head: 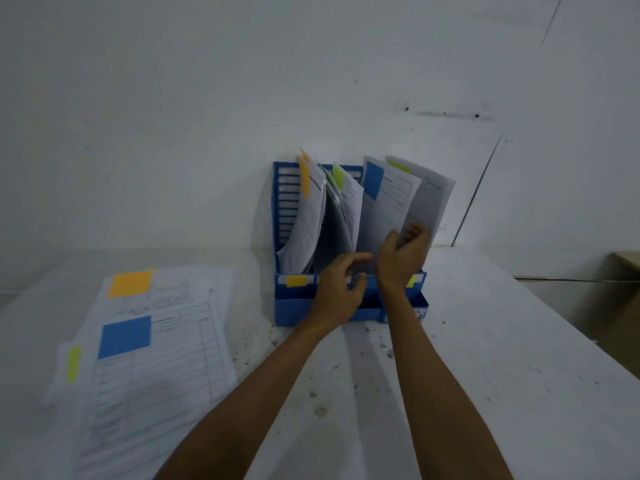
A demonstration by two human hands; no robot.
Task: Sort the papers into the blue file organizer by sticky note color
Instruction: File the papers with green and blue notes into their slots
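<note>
The blue file organizer (282,209) stands against the wall with upright papers in several slots: orange-tagged sheets at the left, green-tagged ones in the middle, a blue-tagged paper (388,206) and a yellow-tagged sheet (429,199) at the right. My right hand (401,258) grips the lower edge of the blue-tagged paper inside the organizer. My left hand (341,285) hovers at the organizer's front with fingers spread, holding nothing. A loose pile of papers (152,348) lies flat at the left, topped by a sheet with a blue sticky note (125,336); orange (130,283) and yellow (73,363) notes show too.
The organizer's front carries colour labels, an orange one (296,280) at the left and a yellow one (411,281) at the right. The white table (485,375) is speckled with dark spots. A beige box (620,306) sits off the table's right edge.
</note>
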